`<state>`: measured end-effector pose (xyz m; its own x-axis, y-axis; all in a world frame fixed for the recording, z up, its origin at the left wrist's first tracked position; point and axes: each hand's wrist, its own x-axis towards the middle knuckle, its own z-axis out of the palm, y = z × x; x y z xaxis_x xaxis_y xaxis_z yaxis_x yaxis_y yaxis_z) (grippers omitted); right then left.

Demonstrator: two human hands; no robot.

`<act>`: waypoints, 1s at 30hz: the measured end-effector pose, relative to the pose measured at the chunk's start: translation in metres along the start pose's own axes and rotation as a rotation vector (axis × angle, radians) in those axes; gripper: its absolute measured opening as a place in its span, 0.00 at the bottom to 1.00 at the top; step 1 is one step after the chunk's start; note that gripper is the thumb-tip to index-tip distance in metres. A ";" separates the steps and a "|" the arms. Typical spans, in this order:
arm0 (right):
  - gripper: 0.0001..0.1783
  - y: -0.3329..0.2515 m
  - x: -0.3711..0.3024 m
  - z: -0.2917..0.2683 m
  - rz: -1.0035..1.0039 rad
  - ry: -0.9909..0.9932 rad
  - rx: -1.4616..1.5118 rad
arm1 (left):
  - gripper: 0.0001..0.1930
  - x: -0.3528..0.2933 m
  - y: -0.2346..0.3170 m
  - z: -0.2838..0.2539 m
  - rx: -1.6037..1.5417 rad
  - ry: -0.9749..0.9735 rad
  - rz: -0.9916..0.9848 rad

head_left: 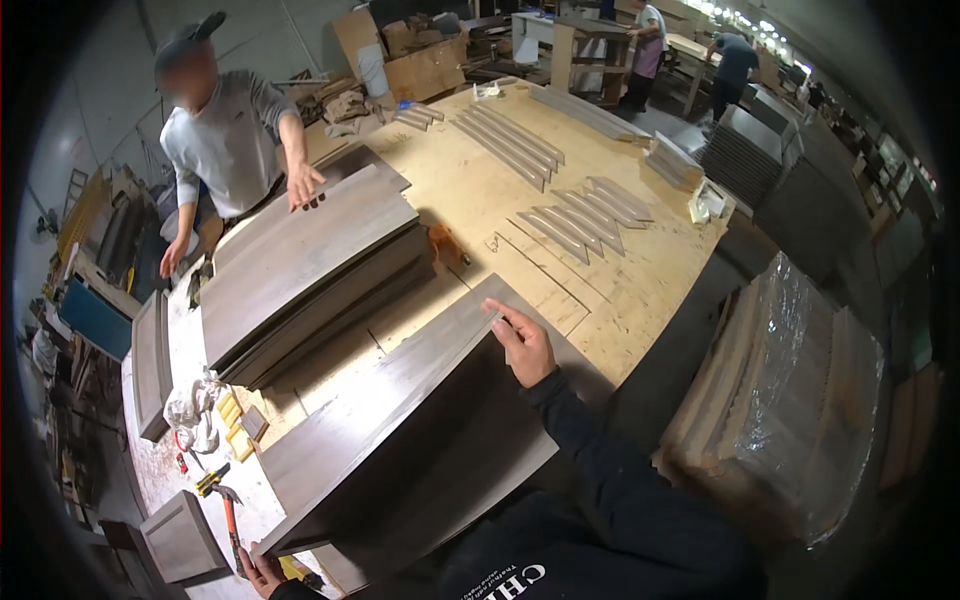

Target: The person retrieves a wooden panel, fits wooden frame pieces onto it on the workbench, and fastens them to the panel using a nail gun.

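**Panel held at both ends**

Right hand [522, 345] gripped the far corner of the grey panel [400, 420]; left hand [262, 573] clasped its near-left corner. Panel lay tilted on the table [600, 270], near the co-worker's stack [310, 265].

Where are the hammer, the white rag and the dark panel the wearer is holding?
hammer [229, 520]: head view, on its orange handle.
white rag [192, 408]: head view, middle of the bundle.
dark panel [400, 410]: head view, on its flat top face.
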<state>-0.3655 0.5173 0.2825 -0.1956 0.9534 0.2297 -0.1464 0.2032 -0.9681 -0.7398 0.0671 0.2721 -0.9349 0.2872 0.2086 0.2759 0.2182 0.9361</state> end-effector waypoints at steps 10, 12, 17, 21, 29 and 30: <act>0.18 -0.023 -0.011 0.001 -0.057 0.072 -0.182 | 0.18 -0.011 0.008 0.020 -0.060 0.137 -0.168; 0.17 -0.020 -0.014 0.013 0.042 0.053 -0.149 | 0.18 -0.013 0.010 0.006 -0.076 0.170 -0.178; 0.17 -0.013 -0.009 -0.002 -0.066 -0.035 -0.082 | 0.18 -0.037 0.014 0.008 -0.221 0.184 -0.241; 0.14 -0.013 0.004 -0.031 -0.027 -0.070 0.007 | 0.19 -0.047 0.028 0.031 -0.382 0.131 -0.323; 0.11 -0.008 0.007 -0.033 0.051 -0.119 0.133 | 0.18 -0.075 0.062 0.043 -0.444 0.269 -0.417; 0.11 -0.008 0.008 -0.035 0.062 -0.090 0.138 | 0.19 -0.075 0.062 0.042 -0.423 0.236 -0.415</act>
<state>-0.3326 0.5314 0.2883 -0.2940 0.9380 0.1838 -0.2616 0.1060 -0.9593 -0.6428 0.0982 0.3025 -0.9824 0.0346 -0.1836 -0.1867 -0.1342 0.9732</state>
